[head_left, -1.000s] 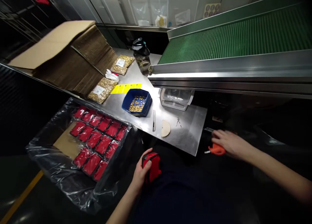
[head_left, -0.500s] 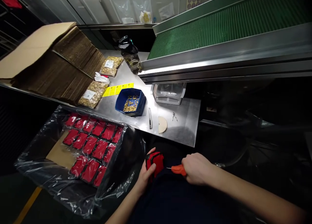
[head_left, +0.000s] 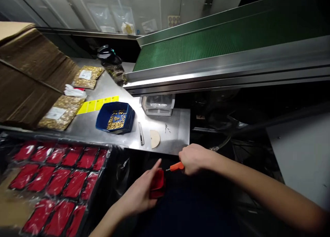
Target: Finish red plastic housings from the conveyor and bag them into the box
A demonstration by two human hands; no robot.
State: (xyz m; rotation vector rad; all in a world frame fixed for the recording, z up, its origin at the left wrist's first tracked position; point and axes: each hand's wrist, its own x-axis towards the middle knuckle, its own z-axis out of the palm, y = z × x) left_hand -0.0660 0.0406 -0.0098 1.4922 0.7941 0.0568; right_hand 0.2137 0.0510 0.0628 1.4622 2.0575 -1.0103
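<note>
Left hand, grip clamped on a red pouch; right hand, grip clamped on an orange tool. The tool's long axis points left; tip just beside the pouch.

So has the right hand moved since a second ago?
Yes, leftward: the right hand was right of the metal table; now it overlaps the table's near right corner in view, nearer the left hand.

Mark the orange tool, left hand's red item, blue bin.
Orange tool (head_left: 176, 166), head view: on its handle.
Red item (head_left: 158, 180), head view: on its red surface.
Blue bin (head_left: 130, 119), head view: on its right outer wall.
</note>
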